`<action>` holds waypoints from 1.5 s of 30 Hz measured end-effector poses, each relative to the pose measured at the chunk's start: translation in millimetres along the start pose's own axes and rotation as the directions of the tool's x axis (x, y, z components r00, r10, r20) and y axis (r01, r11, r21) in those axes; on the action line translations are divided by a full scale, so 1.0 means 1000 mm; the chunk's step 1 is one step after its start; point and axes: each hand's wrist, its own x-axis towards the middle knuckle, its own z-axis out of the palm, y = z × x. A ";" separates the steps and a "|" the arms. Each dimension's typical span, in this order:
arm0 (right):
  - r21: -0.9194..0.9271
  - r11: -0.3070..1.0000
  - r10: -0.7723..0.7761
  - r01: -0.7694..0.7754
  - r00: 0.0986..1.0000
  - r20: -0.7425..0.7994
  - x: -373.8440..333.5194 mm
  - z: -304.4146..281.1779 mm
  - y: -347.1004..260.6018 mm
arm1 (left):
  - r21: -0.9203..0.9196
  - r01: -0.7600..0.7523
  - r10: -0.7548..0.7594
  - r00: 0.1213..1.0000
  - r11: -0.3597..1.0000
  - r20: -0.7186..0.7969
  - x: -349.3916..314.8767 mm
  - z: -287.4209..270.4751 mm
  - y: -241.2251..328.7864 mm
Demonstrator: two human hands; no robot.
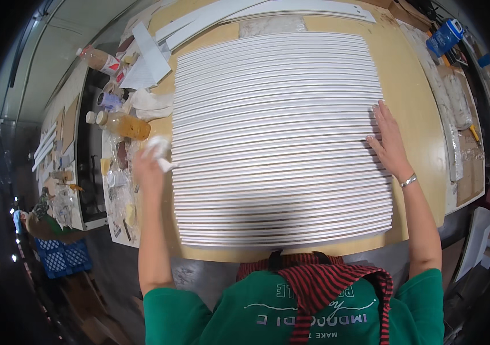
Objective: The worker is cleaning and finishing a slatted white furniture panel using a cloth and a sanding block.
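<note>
Several long white strips [279, 138] lie side by side in a wide row across a tan worktable [414, 98]. My right hand [387, 139] rests flat with fingers spread on the right ends of the strips. My left hand [148, 164] is at the left ends of the strips, closed around a crumpled white cloth [160, 150]. A bracelet sits on my right wrist.
Two bottles of amber liquid [121, 125] [98, 58], a white rag [150, 104] and small jars crowd the left bench. More white strips [268, 11] lie at the table's far edge. A blue container [444, 37] stands far right. A blue crate [61, 256] is on the floor left.
</note>
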 end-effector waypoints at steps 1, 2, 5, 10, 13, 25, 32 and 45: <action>0.011 1.000 -0.001 0.001 1.000 0.016 0.002 0.005 0.005 | 0.000 0.001 -0.001 1.000 1.000 0.007 0.007 0.011 0.023; 0.009 1.000 0.007 -0.007 1.000 0.020 0.004 0.008 0.010 | 0.142 -0.130 0.146 0.984 0.981 -0.106 0.014 0.029 0.045; 0.058 0.997 0.054 -0.058 0.996 0.066 0.007 0.012 0.008 | 0.135 -0.552 0.560 0.828 0.823 -0.028 0.016 0.119 0.130; -0.029 0.995 0.092 -0.090 0.995 0.045 0.009 0.016 0.003 | 0.211 -0.821 0.716 0.567 0.531 0.408 0.024 0.181 0.135; -0.096 0.983 0.164 -0.155 0.982 0.095 0.008 0.003 -0.006 | 0.292 -0.382 0.342 0.922 0.877 0.180 0.063 0.095 0.058; 0.737 0.667 -0.148 0.111 0.989 -0.015 0.121 0.063 -0.168 | -0.546 -0.075 0.333 0.858 0.834 0.390 0.000 0.149 0.196; 0.252 0.853 -0.380 0.458 0.874 -0.303 0.169 0.101 -0.252 | 0.439 -0.402 0.370 0.915 0.803 0.161 0.063 0.104 0.066; 0.000 0.983 0.174 -0.182 0.938 -0.300 0.098 -0.024 0.037 | 0.635 -0.409 0.308 0.912 0.655 0.271 0.071 0.118 0.057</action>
